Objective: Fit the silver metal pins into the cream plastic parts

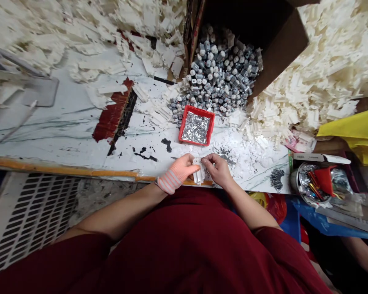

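My left hand [175, 174], in an orange and white striped glove with bare fingertips, grips a small white plastic housing [198, 175] at the table's front edge. My right hand [220, 170] is bare. Its thumb and forefinger are pinched together against the housing's upper right corner, and whatever lies between them is too small to make out. Just beyond both hands stands a red tray [194, 143] filled with short shiny metal pins [196, 127]. Some loose pins [215, 148] lie on the table to its right.
Behind the tray, small silver motors [223, 77] spill from a cardboard box [282, 49]. White plastic parts are heaped at left [27, 28] and right [331, 69]. A metal bowl [297, 185] stands at the right. A person's arm [363, 257] shows at lower right.
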{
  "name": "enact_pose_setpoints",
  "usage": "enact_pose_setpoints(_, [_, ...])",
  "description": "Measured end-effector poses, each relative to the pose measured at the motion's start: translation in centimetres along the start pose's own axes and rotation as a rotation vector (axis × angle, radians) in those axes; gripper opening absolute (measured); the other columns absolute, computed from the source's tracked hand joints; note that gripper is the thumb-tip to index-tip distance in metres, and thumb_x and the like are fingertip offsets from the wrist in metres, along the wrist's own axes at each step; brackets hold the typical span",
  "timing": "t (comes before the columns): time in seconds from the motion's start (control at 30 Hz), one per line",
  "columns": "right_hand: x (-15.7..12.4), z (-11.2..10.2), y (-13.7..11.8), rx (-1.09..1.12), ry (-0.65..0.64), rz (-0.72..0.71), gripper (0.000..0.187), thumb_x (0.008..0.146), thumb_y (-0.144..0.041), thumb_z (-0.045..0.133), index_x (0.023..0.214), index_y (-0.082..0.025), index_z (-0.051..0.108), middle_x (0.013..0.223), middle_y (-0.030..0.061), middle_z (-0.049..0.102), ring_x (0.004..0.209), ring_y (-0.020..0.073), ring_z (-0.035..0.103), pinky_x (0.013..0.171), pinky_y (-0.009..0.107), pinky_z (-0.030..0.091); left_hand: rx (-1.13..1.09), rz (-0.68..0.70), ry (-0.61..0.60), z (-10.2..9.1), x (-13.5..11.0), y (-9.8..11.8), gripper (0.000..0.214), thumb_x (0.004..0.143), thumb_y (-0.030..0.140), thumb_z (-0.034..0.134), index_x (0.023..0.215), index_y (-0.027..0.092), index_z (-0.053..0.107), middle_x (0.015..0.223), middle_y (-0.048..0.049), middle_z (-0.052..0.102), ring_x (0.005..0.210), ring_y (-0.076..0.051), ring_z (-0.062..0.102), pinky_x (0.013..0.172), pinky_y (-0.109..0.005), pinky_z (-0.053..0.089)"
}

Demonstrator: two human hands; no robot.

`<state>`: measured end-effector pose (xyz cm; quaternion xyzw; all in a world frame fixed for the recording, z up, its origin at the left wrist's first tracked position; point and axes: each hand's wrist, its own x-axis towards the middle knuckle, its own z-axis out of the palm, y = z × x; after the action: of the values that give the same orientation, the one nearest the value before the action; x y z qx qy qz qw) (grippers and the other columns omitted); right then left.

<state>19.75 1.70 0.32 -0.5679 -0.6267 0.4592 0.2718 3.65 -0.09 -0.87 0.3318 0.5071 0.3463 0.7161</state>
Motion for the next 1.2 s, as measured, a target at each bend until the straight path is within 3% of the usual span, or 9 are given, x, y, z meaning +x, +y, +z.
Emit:
enact_pose_setpoints(0.33, [-0.6, 0.7, 0.2, -0.178, 0.052, -0.052, 0.022, 0.088, -0.039, 0.047, 0.079, -0.022, 0.056, 0.072, 0.0014, 0.062, 0.068, 0.0158, 0.056, 0.065, 0.028, 0.044, 0.028, -0.039, -0.005, 0.0, -0.9, 1.4, 0.019, 0.069, 0.02, 0.062, 0.075, 0.018, 0.044, 0.056, 0.0082, 0.05, 0.049, -0.007, 0.048, 0.046, -0.018, 0.035])
enact_pose_setpoints(0.5, [-0.9, 1.0, 0.2, -0.447, 0.065, -0.155, 0.019, 0.088, -0.035, 0.047, 0.08, -0.021, 0.058, 0.082, 0.0077, 0.066, 0.082, 0.0212, 0.059, 0.078, 0.034, 0.043, 0.068, -0.045, -0.006, -0.1, -1.0, 1.3, 0.021, 0.069, 0.021, 0.063, 0.071, 0.018, 0.042, 0.053, 0.0091, 0.046, 0.047, -0.006, 0.044, 0.046, -0.018, 0.035])
enact_pose_setpoints(0.67, [-1.0, 1.4, 0.5, -0.273, 0.036, -0.026, 0.02, 0.089, -0.036, 0.046, 0.08, -0.022, 0.056, 0.073, 0.003, 0.063, 0.068, 0.0171, 0.057, 0.065, 0.029, 0.044, 0.044, -0.078, -0.042, -0.1, -1.2, 1.5, 0.024, 0.069, 0.024, 0.064, 0.073, 0.019, 0.042, 0.054, 0.0082, 0.051, 0.048, -0.008, 0.05, 0.047, -0.02, 0.039])
enact_pose_setpoints(0.8, [-1.1, 1.6, 0.5, -0.289, 0.069, -0.061, 0.017, 0.085, -0.035, 0.049, 0.077, -0.022, 0.056, 0.076, 0.0042, 0.063, 0.073, 0.018, 0.056, 0.068, 0.03, 0.042, 0.037, -0.102, -0.047, -0.2, -1.1, 1.3, 0.025, 0.068, 0.026, 0.066, 0.075, 0.018, 0.043, 0.056, 0.0073, 0.053, 0.049, -0.009, 0.052, 0.048, -0.021, 0.041])
enact_pose_setpoints(0.97, [-0.9, 1.5, 0.7, -0.048, 0.012, 0.051, 0.022, 0.084, -0.04, 0.05, 0.075, -0.021, 0.054, 0.064, -0.0015, 0.056, 0.059, 0.0132, 0.049, 0.057, 0.025, 0.038, -0.013, -0.105, -0.088, -0.3, -1.2, 1.4, 0.026, 0.068, 0.026, 0.066, 0.075, 0.018, 0.043, 0.058, 0.0074, 0.053, 0.052, -0.009, 0.054, 0.052, -0.021, 0.044])
enact_pose_setpoints(1.2, [-0.8, 1.1, 0.2, 0.014, 0.037, 0.06, 0.025, 0.084, -0.042, 0.051, 0.074, -0.02, 0.055, 0.063, -0.0017, 0.055, 0.059, 0.0124, 0.048, 0.057, 0.025, 0.038, 0.039, -0.14, -0.006, 0.4, -1.5, 3.3, 0.022, 0.067, 0.019, 0.062, 0.071, 0.019, 0.04, 0.05, 0.0092, 0.046, 0.047, -0.009, 0.05, 0.045, -0.02, 0.036])
